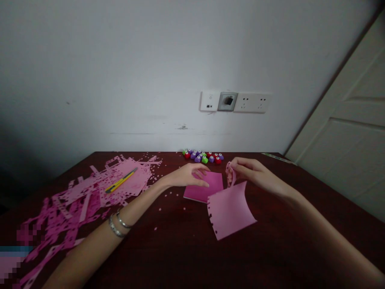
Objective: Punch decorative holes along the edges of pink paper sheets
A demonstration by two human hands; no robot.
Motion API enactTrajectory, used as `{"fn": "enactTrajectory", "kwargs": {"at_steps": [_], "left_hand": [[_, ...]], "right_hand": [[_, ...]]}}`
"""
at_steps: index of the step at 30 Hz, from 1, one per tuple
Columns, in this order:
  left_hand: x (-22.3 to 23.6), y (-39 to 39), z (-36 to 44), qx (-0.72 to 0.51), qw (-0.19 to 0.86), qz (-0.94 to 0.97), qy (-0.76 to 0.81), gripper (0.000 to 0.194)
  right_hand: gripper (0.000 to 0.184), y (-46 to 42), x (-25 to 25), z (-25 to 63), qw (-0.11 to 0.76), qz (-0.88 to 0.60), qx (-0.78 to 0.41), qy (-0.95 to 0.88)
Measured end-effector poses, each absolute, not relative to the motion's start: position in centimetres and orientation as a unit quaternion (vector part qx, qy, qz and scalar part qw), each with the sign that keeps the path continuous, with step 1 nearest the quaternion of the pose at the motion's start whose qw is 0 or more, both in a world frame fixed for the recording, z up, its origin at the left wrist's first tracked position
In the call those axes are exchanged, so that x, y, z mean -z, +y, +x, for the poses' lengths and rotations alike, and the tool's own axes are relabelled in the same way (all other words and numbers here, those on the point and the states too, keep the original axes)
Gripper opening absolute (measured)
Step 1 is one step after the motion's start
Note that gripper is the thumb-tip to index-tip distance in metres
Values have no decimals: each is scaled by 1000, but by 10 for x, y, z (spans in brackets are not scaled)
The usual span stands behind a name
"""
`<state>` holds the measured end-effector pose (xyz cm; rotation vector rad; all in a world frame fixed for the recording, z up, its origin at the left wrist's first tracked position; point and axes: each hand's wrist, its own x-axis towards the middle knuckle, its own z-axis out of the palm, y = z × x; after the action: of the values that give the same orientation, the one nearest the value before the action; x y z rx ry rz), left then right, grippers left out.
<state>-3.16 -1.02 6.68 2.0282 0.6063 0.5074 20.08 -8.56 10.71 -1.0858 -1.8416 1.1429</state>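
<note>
My right hand (251,169) pinches a narrow curled pink paper strip (230,176) with cut-out holes. Below the strip is a pink paper sheet (231,210), bowed, with notches along its left edge. The strip seems to meet the sheet's top edge; whether they are joined I cannot tell. Over a magenta paper stack (204,186), my left hand (194,175) is open, its fingers apart and curved, holding nothing. Whether its fingertips touch the stack is unclear.
A yellow utility knife (122,180) rests on a heap of pink paper strips and scraps (81,200) at left. Several small toy-like pieces with eyes (204,159) sit by the wall. Tiny paper bits dot the dark table (168,249). Wall sockets (252,102) are above, a door (355,120) right.
</note>
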Motion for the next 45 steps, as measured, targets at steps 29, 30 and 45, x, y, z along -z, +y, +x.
{"fn": "enactTrajectory", "kwargs": {"at_steps": [29,30,45], "left_hand": [[-96,-51,-22,-170,541,791,229,22],[-96,-53,-21,-170,536,796,224,21],[-97,-66,-14,-221,512,780,282,19]], "right_hand": [[28,-108,-116,181,197,-453,-339,-800],[28,-108,-116,181,190,-445,-351,-802],[33,-106,-110,173,200,-464,-390,-770]]}}
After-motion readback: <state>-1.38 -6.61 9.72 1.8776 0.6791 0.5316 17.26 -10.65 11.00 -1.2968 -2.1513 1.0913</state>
